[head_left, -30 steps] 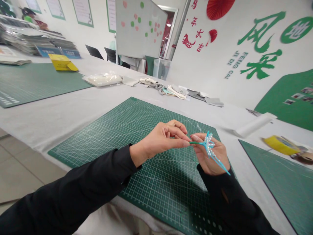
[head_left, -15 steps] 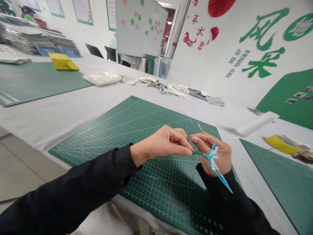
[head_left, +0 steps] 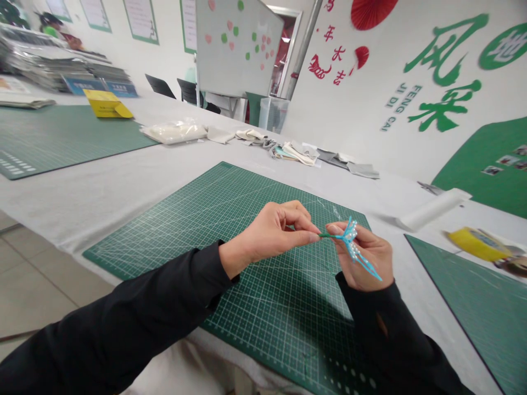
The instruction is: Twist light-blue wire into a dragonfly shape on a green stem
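A small flower of blue wire strung with white beads [head_left: 351, 237] sits on a green stem [head_left: 325, 235], held in the air above the green cutting mat [head_left: 230, 203]. My left hand [head_left: 274, 230] pinches the stem's end between thumb and forefinger. My right hand [head_left: 364, 258] is just right of it, its curled fingers pressed against the base of the beaded flower. A blue beaded tail [head_left: 368, 267] runs down across the right palm. Both black sleeves reach in from the bottom of the view.
The mat lies on a white-covered table [head_left: 82, 203]. Further mats lie to the left [head_left: 61, 137] and right [head_left: 465, 296]. Along the far side are a bag of white material [head_left: 173, 132], fabric scraps [head_left: 296, 154], a yellow box [head_left: 107, 104], a white roll [head_left: 434, 209] and yellow tape [head_left: 477, 244].
The flower has turned in my fingers, and its blue tail now points right rather than steeply down. My right hand has risen a little, and my left hand keeps the stem pinched.
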The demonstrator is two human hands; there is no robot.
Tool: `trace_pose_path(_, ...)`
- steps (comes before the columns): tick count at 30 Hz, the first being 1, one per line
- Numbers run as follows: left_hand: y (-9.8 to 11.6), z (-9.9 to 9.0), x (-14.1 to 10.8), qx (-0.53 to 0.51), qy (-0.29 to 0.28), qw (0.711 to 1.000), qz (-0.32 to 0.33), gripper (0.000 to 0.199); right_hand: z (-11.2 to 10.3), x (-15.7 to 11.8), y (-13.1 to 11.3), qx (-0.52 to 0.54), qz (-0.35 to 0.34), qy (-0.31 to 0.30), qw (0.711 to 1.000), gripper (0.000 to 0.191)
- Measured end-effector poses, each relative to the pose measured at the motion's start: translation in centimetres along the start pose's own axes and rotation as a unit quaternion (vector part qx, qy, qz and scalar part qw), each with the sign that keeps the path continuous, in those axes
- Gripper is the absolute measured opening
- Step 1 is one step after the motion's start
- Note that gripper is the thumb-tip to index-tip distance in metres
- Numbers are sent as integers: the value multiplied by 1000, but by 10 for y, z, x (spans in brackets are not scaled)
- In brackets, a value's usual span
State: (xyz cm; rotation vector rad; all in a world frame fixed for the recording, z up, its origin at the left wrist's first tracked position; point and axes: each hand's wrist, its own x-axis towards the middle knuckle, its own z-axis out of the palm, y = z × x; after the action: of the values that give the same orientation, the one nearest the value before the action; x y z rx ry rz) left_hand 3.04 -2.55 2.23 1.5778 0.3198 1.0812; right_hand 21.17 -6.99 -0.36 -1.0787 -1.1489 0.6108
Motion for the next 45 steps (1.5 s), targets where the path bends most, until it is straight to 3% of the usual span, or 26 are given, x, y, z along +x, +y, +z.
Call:
trace_pose_path(7,-1,2,1,-14,73,997,5,2,8,-2,-5,22,15,23,999,12)
trace_pose_path(19,-4,2,1,8,134,991,2,2,12,-8,-1,4,25,44,999,12)
trace_pose_path(24,-5,2,2,55,163,985,-5,4,16,-13,-9,-100,-42,65,992,13)
trace_pose_path(28,-7,3,2,73,175,982,-9,5,20,-18,-19,-193,-99,32,976,9)
trace_pose_path(37,-7,2,1,172,173,970,12,9,28,-27,-28,-242,-158,28,957,8)
trace_pose_path(41,-9,-2,1,266,170,948,52,12,30,-29,-29,-266,-195,12,944,8)
trace_pose_path(45,-11,-4,0,379,147,907,110,16,27,-27,-28,-297,-245,-7,923,6)
